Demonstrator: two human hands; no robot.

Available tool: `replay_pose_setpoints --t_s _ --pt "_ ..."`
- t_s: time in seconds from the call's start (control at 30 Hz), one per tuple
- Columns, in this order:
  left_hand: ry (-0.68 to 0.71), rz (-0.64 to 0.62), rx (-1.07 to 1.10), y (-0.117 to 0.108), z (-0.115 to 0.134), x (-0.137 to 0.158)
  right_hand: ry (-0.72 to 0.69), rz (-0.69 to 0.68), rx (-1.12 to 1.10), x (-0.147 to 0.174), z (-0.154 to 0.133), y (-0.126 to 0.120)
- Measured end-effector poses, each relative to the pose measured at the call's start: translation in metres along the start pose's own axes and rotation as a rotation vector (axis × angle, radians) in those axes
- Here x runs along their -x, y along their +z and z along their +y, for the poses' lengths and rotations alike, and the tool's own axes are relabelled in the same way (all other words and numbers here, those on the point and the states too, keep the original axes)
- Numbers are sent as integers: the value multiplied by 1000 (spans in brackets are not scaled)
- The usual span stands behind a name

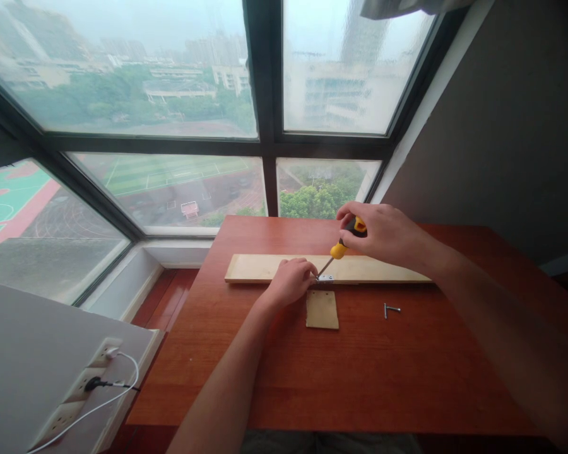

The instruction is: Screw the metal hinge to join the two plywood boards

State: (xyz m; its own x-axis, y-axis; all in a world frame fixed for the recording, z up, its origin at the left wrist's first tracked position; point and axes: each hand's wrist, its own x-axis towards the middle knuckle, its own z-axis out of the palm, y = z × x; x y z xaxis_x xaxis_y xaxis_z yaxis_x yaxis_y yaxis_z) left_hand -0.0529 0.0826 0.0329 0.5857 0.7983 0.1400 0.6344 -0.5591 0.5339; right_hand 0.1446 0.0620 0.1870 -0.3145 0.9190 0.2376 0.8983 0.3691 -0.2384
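My right hand (383, 232) is closed round the black and yellow handle of a screwdriver (338, 250). The screwdriver tilts, its shaft running down to the left and its tip at a small metal plate (327, 278). That plate, possibly a hinge or bracket, lies at the near edge of a long pale wooden board (253, 267). My left hand (292, 279) rests on the board with its fingertips pinched beside the tip; what they hold is too small to make out. Just nearer to me lies a small tan rectangular piece (322, 310) with small holes near its far edge.
Two screws (392, 309) lie on the reddish wooden table (360, 378), to the right of the tan piece. Large windows (184, 145) rise behind the table. At the lower left, wall sockets (82, 383) hold a white cable and a black plug.
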Motion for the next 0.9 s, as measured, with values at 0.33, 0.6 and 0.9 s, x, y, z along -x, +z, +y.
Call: replay_pose_setpoints --t_s 0.33,0.6,0.9 --pt "6 11 -5 1 0 0 19 -10 8 0 -2 -2" --pt "13 24 -33 3 -1 1 -81 -99 -222 2 4 -5" --pt "6 7 -34 3 -1 0 29 16 -19 -3 5 1"
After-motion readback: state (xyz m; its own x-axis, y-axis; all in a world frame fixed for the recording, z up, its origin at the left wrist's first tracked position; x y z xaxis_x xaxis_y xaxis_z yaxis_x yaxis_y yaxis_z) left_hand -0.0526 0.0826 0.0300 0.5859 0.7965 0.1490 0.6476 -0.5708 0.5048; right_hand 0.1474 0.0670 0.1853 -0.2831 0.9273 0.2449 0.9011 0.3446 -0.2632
